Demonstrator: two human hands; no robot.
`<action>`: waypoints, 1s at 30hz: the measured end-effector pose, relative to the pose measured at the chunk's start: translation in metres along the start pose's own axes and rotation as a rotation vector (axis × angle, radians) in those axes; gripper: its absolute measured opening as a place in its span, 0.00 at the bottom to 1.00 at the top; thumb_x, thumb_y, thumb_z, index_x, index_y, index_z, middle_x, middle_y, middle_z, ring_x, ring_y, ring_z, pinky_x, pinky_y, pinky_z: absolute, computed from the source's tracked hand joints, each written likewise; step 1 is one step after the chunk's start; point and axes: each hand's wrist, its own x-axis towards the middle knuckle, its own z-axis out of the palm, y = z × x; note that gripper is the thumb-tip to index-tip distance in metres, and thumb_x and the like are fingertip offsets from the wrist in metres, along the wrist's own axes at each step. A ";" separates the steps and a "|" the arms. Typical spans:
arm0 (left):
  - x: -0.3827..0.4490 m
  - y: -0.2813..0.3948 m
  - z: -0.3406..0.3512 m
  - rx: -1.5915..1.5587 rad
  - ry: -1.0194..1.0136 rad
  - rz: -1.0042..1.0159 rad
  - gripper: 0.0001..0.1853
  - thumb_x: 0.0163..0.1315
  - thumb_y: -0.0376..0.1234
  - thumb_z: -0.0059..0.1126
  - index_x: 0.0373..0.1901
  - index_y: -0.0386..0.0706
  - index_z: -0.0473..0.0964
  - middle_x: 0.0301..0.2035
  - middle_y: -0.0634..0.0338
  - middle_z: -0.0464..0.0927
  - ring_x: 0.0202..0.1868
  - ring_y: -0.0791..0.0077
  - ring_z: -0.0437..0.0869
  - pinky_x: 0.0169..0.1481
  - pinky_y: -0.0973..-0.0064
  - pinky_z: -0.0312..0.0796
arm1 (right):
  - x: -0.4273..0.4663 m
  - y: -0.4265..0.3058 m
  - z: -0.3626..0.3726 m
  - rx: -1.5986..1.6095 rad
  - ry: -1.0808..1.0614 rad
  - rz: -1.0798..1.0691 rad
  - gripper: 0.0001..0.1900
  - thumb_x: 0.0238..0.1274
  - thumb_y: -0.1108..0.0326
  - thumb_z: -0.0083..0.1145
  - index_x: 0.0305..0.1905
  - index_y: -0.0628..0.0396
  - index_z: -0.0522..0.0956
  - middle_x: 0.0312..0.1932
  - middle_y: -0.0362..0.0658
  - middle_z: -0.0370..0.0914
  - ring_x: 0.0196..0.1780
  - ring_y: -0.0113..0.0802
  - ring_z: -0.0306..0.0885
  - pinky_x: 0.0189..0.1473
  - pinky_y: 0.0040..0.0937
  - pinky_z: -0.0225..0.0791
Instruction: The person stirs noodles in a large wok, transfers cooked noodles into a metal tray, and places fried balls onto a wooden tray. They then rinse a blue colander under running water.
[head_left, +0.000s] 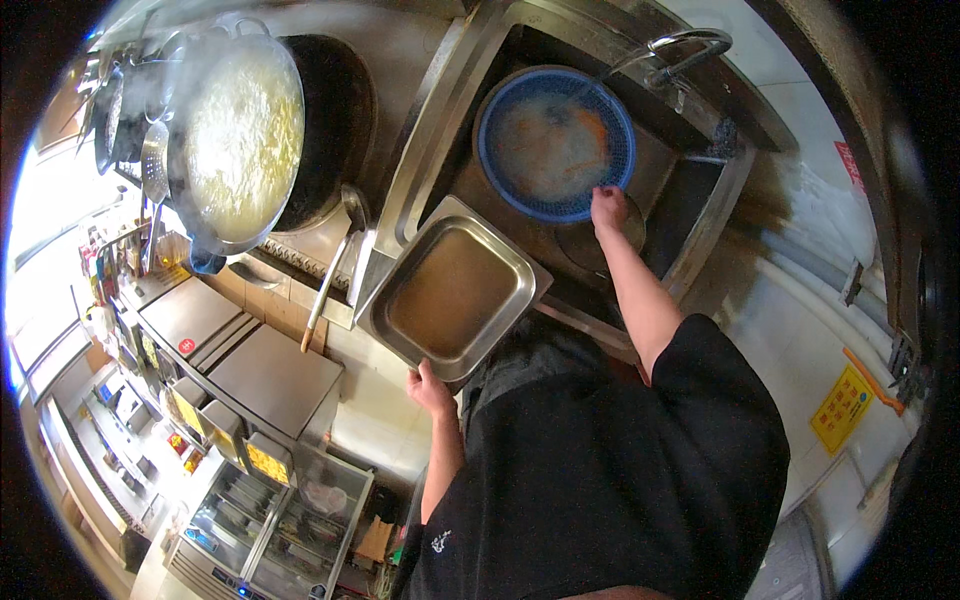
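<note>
My left hand (433, 390) grips the near corner of a rectangular stainless steel pan (459, 292), whose bottom looks brownish. The pan lies across the near left edge of the sink. My right hand (609, 208) is closed on the near rim of a round blue plastic basket (517, 204) in the sink. Inside the basket are cloudy water and orange pieces I cannot name exactly. Water runs into it from a curved metal faucet (694, 39). A round dark object (636, 229) lies partly under my right forearm.
A large steaming pan (244, 142) of bubbling yellowish food stands left, beside a dark wok (337, 127). A ladle (334, 281) with a wooden handle leans near the stove's edge. The metal sink wall (420, 161) rises between stove and basin. Steel counters (274, 371) stand lower left.
</note>
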 end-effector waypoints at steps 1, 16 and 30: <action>0.000 -0.001 -0.001 0.022 0.012 -0.053 0.11 0.66 0.31 0.57 0.43 0.32 0.79 0.38 0.57 0.82 0.39 0.73 0.81 0.46 0.73 0.73 | 0.004 0.014 0.005 0.152 0.002 0.143 0.15 0.61 0.60 0.61 0.44 0.60 0.80 0.46 0.56 0.83 0.47 0.51 0.83 0.44 0.49 0.74; 0.015 -0.033 -0.014 -0.004 -0.101 -0.519 0.16 0.66 0.40 0.58 0.47 0.39 0.73 0.36 0.55 0.79 0.37 0.65 0.82 0.37 0.64 0.77 | 0.026 0.057 0.032 1.033 -0.339 0.895 0.11 0.57 0.64 0.64 0.42 0.50 0.74 0.37 0.41 0.72 0.41 0.39 0.72 0.46 0.43 0.67; 0.006 -0.032 -0.010 -0.086 -0.157 -0.527 0.14 0.68 0.37 0.55 0.46 0.37 0.72 0.34 0.54 0.79 0.33 0.65 0.82 0.35 0.66 0.78 | 0.020 0.043 0.043 1.451 -0.188 0.580 0.17 0.35 0.80 0.48 0.39 0.57 0.72 0.46 0.46 0.73 0.55 0.49 0.71 0.64 0.50 0.64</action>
